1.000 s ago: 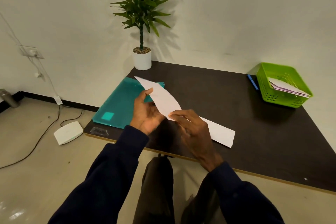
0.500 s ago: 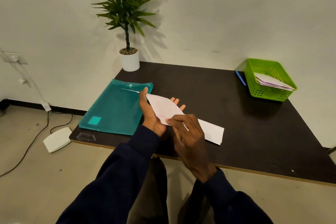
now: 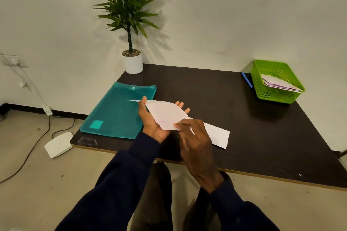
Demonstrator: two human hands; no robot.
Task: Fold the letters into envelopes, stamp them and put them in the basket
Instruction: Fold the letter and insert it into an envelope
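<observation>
letter (image 3: 165, 114) has curled down onto left hand (image 3: 150, 123).

Bare left hand (image 3: 153, 124), bare right hand (image 3: 197, 144) — long navy sleeves (image 3: 120, 178), dark trousers (image 3: 156, 199)

I see matt white paper in the letter (image 3: 165, 114), glossy see-through plastic on the teal folder (image 3: 116, 116), perforated green plastic on the basket (image 3: 272, 96), and a dark matt tabletop (image 3: 253, 133).

Teal folder (image 3: 116, 114) lies flat on the dark worktop (image 3: 206, 88), left side. Potted plant (image 3: 132, 63) at back-left corner, blue pen (image 3: 247, 80) back right. White box (image 3: 58, 146) and cable (image 3: 26, 157) on floor.
</observation>
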